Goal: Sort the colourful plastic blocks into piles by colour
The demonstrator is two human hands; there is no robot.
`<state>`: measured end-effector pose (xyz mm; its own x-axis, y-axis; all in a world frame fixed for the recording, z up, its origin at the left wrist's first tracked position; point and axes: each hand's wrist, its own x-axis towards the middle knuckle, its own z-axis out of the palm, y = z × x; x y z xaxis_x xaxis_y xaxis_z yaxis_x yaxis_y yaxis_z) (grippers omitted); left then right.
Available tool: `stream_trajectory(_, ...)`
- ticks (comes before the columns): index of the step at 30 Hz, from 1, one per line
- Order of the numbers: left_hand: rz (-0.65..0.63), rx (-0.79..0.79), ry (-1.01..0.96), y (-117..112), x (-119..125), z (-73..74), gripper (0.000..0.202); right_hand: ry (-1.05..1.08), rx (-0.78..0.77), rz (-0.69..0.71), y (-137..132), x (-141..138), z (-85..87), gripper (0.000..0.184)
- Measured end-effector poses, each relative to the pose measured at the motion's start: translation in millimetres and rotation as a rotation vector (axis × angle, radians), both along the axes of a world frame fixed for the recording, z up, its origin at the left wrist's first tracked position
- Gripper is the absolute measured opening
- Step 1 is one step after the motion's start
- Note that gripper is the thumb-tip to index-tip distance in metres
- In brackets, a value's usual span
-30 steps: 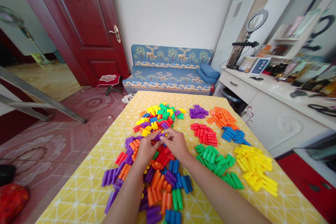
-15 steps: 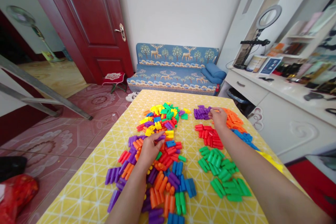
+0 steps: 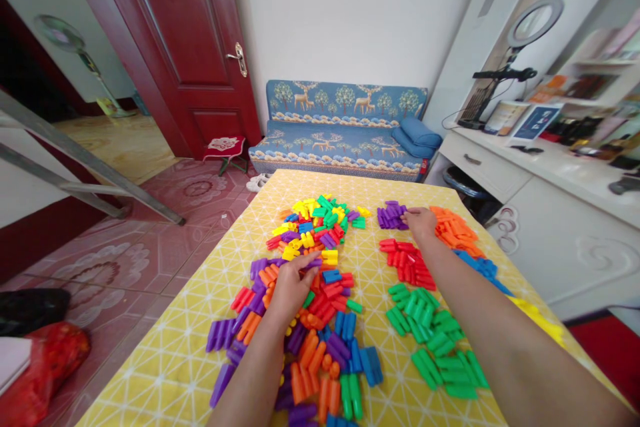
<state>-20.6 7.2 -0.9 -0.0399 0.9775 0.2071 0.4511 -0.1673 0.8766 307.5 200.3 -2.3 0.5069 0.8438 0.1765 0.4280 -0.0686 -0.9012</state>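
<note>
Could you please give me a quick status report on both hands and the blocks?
Right hand at purple pile, grip unclear. Left hand over mixed blocks. Right forearm partly hides yellow pile.

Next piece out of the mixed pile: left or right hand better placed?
Left, I'd say. The left hand is right over the mixed pile, fingertips near a yellow piece. The right hand is farther off, at the purple pile.
</note>
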Motion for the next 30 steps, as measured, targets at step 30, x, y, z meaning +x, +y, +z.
stream_trajectory(30, -0.185, 0.11, -0.106, -7.6, 2.1, 11.5, 0.019, 0.631, -0.061, 0.607, -213.6, -183.0, 3.8, 0.04)
